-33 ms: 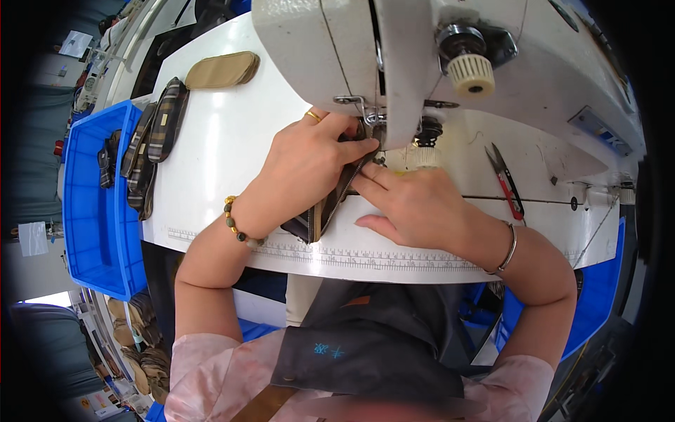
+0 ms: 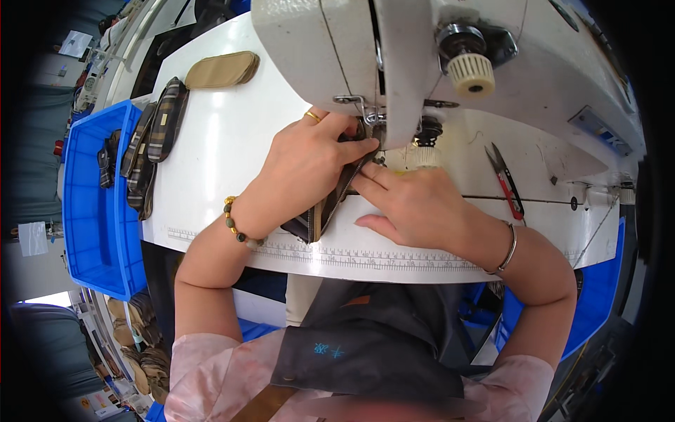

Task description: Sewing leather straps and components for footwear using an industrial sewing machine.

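Note:
A dark fabric piece with a zipper (image 2: 320, 216) lies at a slant under the needle area of the white sewing machine (image 2: 309, 53). Over its upper part my left hand (image 2: 306, 158) is closed, thumb pressed along the zipper edge close to the presser foot (image 2: 378, 132); its curled fingers are partly hidden behind the machine head. My right hand (image 2: 418, 207) lies palm down on the other side. Its outstretched fingertips touch the zipper edge, while the thumb stands apart on the white table (image 2: 218, 133). The needle's tip cannot be made out.
Red-handled thread snips (image 2: 506, 183) lie right of my right hand. Plaid pouches (image 2: 169, 119) and a tan oval piece (image 2: 223, 70) rest at the far left. A blue bin (image 2: 95, 246) stands beside the table; another blue bin (image 2: 594, 302) is at lower right.

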{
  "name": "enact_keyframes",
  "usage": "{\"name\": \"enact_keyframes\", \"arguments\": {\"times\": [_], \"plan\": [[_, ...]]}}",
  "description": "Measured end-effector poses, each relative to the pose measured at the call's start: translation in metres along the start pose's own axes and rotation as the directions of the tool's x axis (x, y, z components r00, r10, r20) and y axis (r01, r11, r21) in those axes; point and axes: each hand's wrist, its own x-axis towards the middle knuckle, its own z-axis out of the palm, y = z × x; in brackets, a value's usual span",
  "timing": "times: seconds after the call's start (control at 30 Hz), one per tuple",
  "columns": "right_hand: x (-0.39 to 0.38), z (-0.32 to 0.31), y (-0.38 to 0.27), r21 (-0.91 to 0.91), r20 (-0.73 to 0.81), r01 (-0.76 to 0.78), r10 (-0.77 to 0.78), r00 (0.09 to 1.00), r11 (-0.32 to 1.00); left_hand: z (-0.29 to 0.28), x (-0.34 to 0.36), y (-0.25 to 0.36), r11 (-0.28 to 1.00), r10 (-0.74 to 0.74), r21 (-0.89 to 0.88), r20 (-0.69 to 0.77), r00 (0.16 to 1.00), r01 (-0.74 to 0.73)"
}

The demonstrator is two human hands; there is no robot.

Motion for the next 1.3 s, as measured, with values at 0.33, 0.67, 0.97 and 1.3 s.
{"name": "enact_keyframes", "arguments": {"times": [0.33,0.67,0.97,1.3], "plan": [[0.001,-0.004,-0.002,-0.049,0.028,-0.020,0.021,0.999,0.999,-0.002,-0.001,0.003,0.994,-0.094,0.062,0.105,0.990,0.088],[-0.003,0.001,0.007,-0.212,-0.072,0.010,-0.026,0.997,0.977,-0.021,-0.007,-0.015,0.852,-0.351,-0.383,0.086,0.932,0.357],[0.004,0.005,0.013,-0.169,-0.152,0.072,-0.098,0.983,0.983,-0.017,-0.002,-0.008,0.908,0.351,-0.208,-0.092,0.932,-0.363],[0.004,0.013,0.024,-0.260,-0.238,0.142,-0.206,0.949,0.955,-0.013,-0.002,-0.024,0.977,0.010,-0.215,0.028,1.000,-0.003]]}}
